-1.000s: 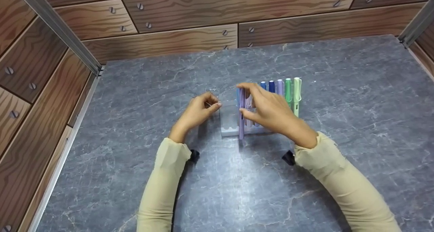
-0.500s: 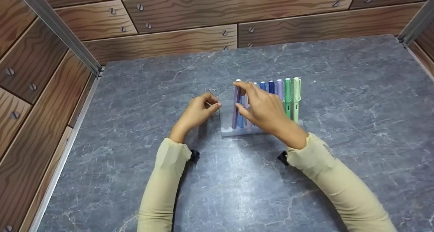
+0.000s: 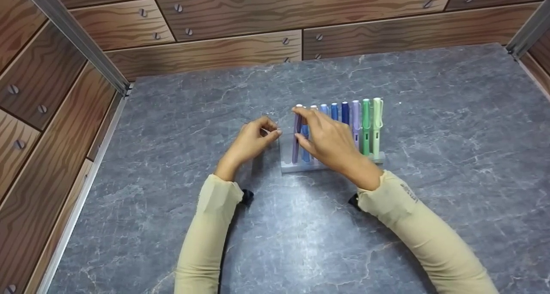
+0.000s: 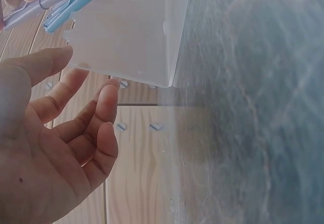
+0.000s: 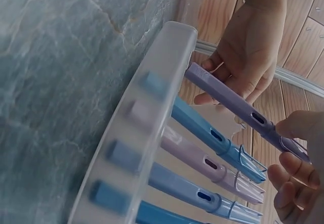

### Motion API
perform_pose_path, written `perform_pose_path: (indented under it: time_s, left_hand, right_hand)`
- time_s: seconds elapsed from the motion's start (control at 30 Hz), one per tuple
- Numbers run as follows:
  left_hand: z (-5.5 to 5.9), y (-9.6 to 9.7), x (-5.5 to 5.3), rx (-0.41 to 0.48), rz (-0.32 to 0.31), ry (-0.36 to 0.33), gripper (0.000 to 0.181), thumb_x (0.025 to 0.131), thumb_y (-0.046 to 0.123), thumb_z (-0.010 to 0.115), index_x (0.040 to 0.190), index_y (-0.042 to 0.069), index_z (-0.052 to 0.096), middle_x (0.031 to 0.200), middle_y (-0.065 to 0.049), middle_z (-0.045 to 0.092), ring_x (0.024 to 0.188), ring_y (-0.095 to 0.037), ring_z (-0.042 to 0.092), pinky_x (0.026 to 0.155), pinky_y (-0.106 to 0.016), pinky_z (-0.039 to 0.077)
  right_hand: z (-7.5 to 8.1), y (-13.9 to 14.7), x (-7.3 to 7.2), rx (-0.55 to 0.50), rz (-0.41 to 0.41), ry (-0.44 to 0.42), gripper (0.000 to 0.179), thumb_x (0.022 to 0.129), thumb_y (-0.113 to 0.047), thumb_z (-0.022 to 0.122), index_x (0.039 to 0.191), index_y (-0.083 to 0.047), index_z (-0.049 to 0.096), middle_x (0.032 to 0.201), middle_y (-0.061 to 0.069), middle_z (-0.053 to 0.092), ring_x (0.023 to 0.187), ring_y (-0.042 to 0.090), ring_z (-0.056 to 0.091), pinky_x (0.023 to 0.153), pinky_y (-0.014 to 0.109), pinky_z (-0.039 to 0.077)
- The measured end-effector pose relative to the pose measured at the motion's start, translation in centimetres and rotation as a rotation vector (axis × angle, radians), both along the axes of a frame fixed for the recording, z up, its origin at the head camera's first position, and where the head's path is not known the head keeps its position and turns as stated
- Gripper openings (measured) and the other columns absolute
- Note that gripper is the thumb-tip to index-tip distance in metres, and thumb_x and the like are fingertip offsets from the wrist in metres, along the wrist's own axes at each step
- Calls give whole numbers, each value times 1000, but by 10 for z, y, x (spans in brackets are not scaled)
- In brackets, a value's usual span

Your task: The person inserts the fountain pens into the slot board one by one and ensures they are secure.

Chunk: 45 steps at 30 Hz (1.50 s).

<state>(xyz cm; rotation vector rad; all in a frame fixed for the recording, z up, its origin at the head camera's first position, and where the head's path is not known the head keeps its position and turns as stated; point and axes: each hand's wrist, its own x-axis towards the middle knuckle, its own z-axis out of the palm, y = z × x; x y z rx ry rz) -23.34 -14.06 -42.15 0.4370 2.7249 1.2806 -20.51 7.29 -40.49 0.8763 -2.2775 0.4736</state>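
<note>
A clear pen stand (image 3: 300,168) holds a row of pens standing upright and leaning back. My left hand (image 3: 250,141) pinches the left upper edge of its clear back panel (image 4: 126,47) between thumb and forefinger, the other fingers loosely curled. With thumb and fingers, my right hand (image 3: 333,141) grips a purple pen (image 5: 225,98) near its cap, at the left end of the row. The pen's lower end is right at the stand's base. Beside it stands a blue pen (image 5: 202,128), then a pale pink-lilac pen (image 5: 187,150). My right hand hides part of the row in the head view.
At the row's right end stand a green pen (image 3: 365,130) and a light green pen (image 3: 377,128). The stand rests on a grey marbled table (image 3: 172,225). Wood-patterned panels (image 3: 240,10) rise behind and at both sides.
The right hand has brought the purple pen from in front of the stand back and slightly left, its lower end now at the base. The left hand has stayed at the stand's edge.
</note>
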Motion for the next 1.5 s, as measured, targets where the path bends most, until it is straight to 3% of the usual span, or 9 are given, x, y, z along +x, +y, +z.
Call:
perform_pose_path:
  time_s: [0.6, 0.93, 1.2, 1.5]
  left_hand:
    - [0, 0, 1, 16, -10, -13, 23, 95, 25, 62, 105, 4, 64, 106, -12, 68, 91, -26, 65, 79, -35, 52]
    - [0, 0, -1, 11, -13, -9, 23, 95, 25, 62, 105, 4, 63, 105, -13, 68, 91, -28, 65, 78, -35, 52]
    - [0, 0, -1, 1, -7, -12, 24, 95, 25, 62, 105, 4, 63, 107, -13, 68, 93, -28, 65, 81, -37, 52]
    - [0, 0, -1, 8, -10, -14, 23, 95, 25, 61, 105, 4, 63, 107, -13, 68, 92, -27, 65, 79, -36, 52]
  right_hand:
    - [-2, 1, 1, 0, -28, -62, 52, 85, -20, 72, 130, -8, 49, 106, 13, 69, 56, 19, 52, 42, 29, 40]
    - [-2, -1, 1, 25, -49, -104, 53, 84, -23, 73, 130, -9, 52, 88, 9, 65, 53, 17, 49, 41, 26, 37]
    - [0, -3, 2, 43, -56, -178, 52, 85, -20, 72, 131, -8, 51, 91, 7, 65, 56, 18, 50, 42, 27, 39]
    - [-2, -5, 0, 65, -66, -172, 53, 84, -21, 73, 130, -6, 52, 94, 9, 66, 56, 19, 52, 42, 30, 41]
